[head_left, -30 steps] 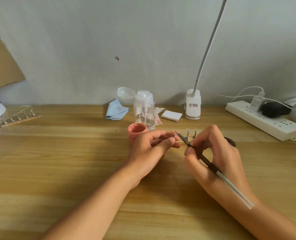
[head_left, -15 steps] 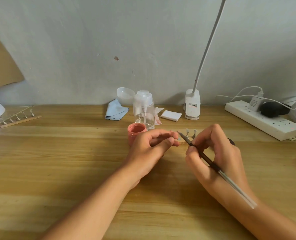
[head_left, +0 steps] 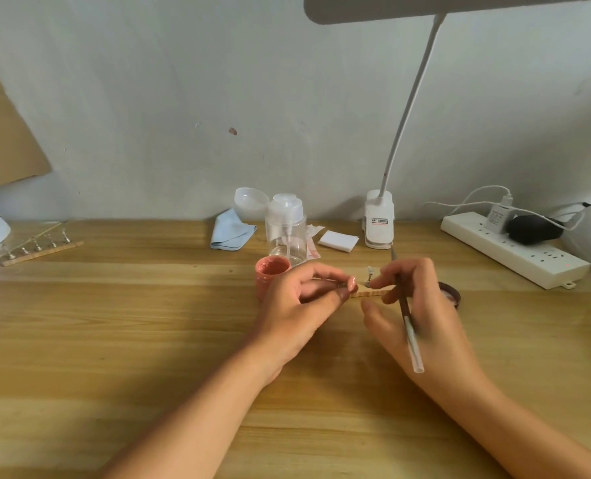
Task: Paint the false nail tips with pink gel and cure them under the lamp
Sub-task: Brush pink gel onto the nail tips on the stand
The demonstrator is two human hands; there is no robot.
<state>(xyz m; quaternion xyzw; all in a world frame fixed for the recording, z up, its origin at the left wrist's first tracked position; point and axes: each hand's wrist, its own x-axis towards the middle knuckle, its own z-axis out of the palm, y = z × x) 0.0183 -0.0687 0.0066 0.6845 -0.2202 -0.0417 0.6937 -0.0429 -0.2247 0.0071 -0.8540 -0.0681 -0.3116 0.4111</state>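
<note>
We are preparing to paint, left hand point(head_left: 297, 305) pinching the nail-tip strip point(head_left: 373, 292), right hand point(head_left: 425, 305) beside it gripping the brush point(head_left: 408, 318), likely dipping next into the gel jar point(head_left: 272, 267) beyond our left knuckles.

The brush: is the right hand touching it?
Touching. The head view shows the right hand gripping the brush, fingers curled round its dark shaft.

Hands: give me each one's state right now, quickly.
Left hand: pinches the end of the wooden strip.
Right hand: grips the brush.
</note>
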